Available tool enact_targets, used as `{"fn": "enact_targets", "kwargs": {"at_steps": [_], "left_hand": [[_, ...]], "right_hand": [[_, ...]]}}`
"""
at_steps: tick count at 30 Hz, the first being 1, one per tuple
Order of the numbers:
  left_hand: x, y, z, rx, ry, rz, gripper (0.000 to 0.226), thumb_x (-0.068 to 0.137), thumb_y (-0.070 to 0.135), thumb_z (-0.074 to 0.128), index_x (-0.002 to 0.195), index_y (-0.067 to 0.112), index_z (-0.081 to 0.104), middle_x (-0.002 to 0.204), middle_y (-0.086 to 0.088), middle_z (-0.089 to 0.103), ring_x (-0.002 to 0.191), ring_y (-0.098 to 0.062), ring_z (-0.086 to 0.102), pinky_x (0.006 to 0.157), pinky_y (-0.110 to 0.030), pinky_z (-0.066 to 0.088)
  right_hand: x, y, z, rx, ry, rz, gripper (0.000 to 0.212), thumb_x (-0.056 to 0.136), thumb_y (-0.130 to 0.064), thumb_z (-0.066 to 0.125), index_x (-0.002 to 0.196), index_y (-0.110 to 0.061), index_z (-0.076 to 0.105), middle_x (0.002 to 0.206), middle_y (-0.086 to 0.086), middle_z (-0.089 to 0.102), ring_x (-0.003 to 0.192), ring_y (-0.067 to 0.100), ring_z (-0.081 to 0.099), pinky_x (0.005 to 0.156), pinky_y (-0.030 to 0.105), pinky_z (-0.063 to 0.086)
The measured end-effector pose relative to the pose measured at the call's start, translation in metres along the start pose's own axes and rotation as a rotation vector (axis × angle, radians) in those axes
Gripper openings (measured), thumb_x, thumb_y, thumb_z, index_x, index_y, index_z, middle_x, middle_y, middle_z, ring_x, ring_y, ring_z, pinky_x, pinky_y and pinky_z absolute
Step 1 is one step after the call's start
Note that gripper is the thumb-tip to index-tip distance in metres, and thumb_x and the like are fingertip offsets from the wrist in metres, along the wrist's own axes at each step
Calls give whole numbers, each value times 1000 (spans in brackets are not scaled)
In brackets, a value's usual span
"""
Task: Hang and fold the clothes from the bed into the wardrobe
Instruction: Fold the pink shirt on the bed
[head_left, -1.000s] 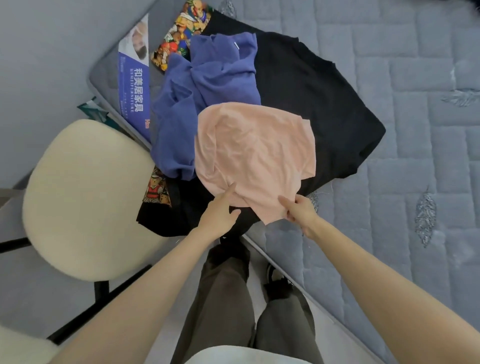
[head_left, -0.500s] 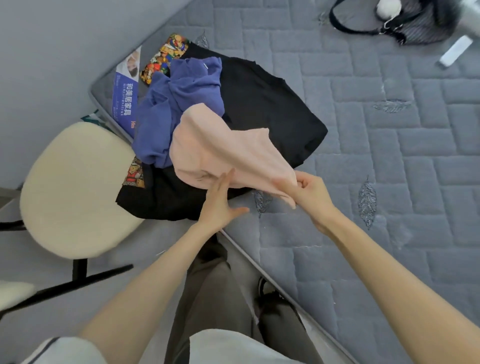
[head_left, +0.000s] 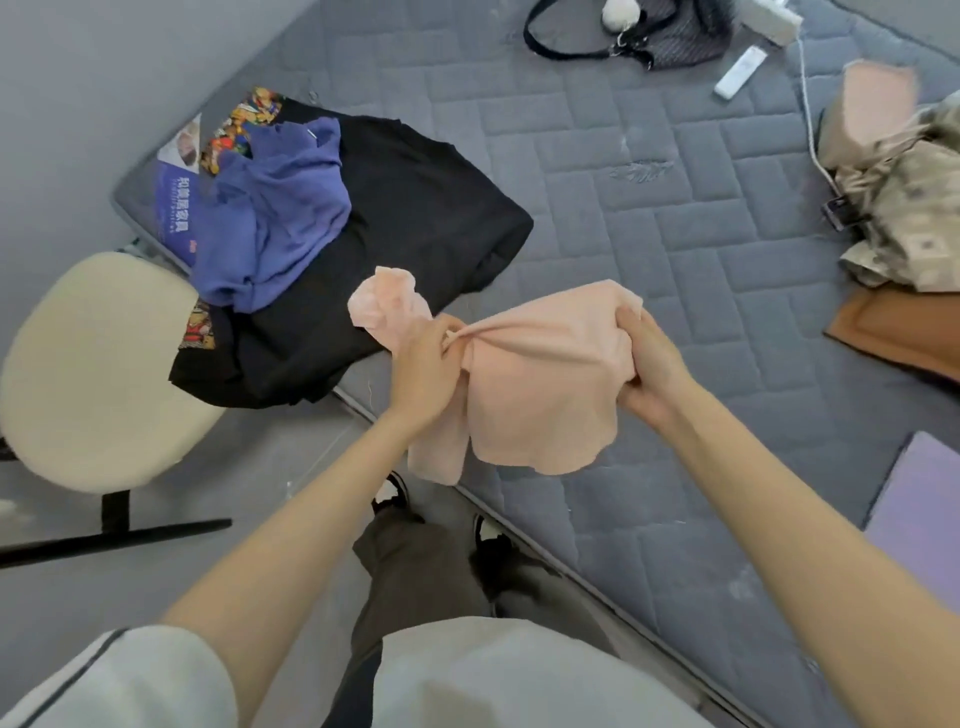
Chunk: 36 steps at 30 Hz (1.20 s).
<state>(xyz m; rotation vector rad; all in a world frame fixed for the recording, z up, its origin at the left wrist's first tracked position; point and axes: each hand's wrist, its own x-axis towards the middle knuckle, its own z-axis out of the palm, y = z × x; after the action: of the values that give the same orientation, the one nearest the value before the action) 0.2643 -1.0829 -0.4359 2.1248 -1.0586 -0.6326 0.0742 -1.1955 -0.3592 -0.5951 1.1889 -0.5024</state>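
From the head view: both hands are up on the pink top. The left hand has its fingers curled tight, pinching a gathered bunch of the cloth, with a loose flap poking out just beyond the knuckles. The right hand clamps the opposite edge, fingers wrapped over the fabric. The cloth stretches between the two grips and the rest hangs below the fingers, over the near edge of the bed.

Past the left fingers the pile waits: a blue garment lies on top of a black one, with a bright printed piece peeking out underneath. Well out beyond the right fingers there's a patterned heap and a brown piece beside it.

The pink top isn't folded and no hanger is in sight. The wardrobe doesn't show at all. I'd call this early going: one item in hand and nearly everything left to do.
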Motion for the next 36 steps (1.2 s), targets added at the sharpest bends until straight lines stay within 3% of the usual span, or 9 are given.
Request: {"fn": "enact_targets", "kwargs": {"at_steps": [3, 7, 10, 17, 21, 24, 28, 32, 36], "left_hand": [[-17, 8, 12, 56, 134, 12, 11, 88, 16, 60, 98, 15, 54, 105, -1, 49, 94, -17, 47, 74, -29, 36], [-48, 9, 41, 48, -560, 182, 74, 73, 21, 74, 135, 20, 34, 130, 0, 41, 118, -13, 40, 91, -28, 34], [-61, 25, 69, 87, -676, 325, 109, 63, 52, 81, 145, 22, 16, 146, 4, 24, 132, -15, 25, 110, -34, 29], [-41, 79, 77, -514, -16, 53, 51, 82, 30, 72, 125, 27, 45, 122, 10, 57, 113, -5, 55, 92, -26, 49], [-32, 75, 53, -421, -18, 85, 25, 89, 6, 56, 111, 17, 57, 108, 11, 59, 99, -6, 54, 84, -24, 43], [-26, 66, 28, -357, -85, 78, 21, 92, 3, 42, 97, 13, 60, 89, 8, 63, 79, -4, 52, 70, -21, 40], [-20, 67, -10, -284, 26, 107, 26, 97, 13, 43, 93, 31, 62, 77, 32, 60, 73, 9, 54, 63, -6, 37], [-10, 75, -34, -239, -12, 111, 26, 96, 11, 41, 88, 26, 61, 71, 24, 59, 70, 10, 53, 62, -5, 38], [-5, 81, -38, -188, -173, 97, 33, 97, 17, 45, 64, 19, 50, 51, 12, 44, 49, -2, 38, 51, -16, 29]], "right_hand": [[-5, 3, -10, 185, -60, 107, 17, 102, -22, 43, 114, -12, 51, 69, -1, 66, 56, 7, 63, 46, 18, 50], [-2, -5, -17, 423, -132, 139, 18, 101, -14, 43, 116, -10, 53, 91, 7, 59, 74, 13, 62, 60, 26, 57], [-1, -14, -18, 540, -205, 169, 9, 92, -9, 51, 100, -10, 55, 80, 5, 52, 74, 15, 56, 67, 32, 58], [-12, -33, -12, 534, -283, 143, 23, 101, -15, 41, 110, 2, 54, 96, 20, 63, 94, 30, 64, 85, 43, 53], [-12, -38, -12, 614, -263, 138, 34, 103, -14, 37, 91, 7, 60, 76, 22, 69, 68, 31, 71, 64, 43, 60], [-6, -35, -13, 677, -183, 115, 26, 101, -12, 43, 84, -2, 59, 76, 10, 66, 72, 21, 68, 76, 37, 57], [0, -19, -13, 285, -112, 44, 9, 97, -8, 51, 102, -12, 57, 88, 0, 66, 85, 13, 65, 83, 30, 57], [-7, -2, -6, -302, -174, -242, 87, 84, 7, 62, 143, -43, 22, 112, -4, 67, 93, 15, 66, 83, 30, 55], [-15, 8, 10, -1035, -341, -677, 86, 79, 11, 51, 139, -48, 35, 116, -14, 53, 101, 9, 54, 86, 35, 51]]}}
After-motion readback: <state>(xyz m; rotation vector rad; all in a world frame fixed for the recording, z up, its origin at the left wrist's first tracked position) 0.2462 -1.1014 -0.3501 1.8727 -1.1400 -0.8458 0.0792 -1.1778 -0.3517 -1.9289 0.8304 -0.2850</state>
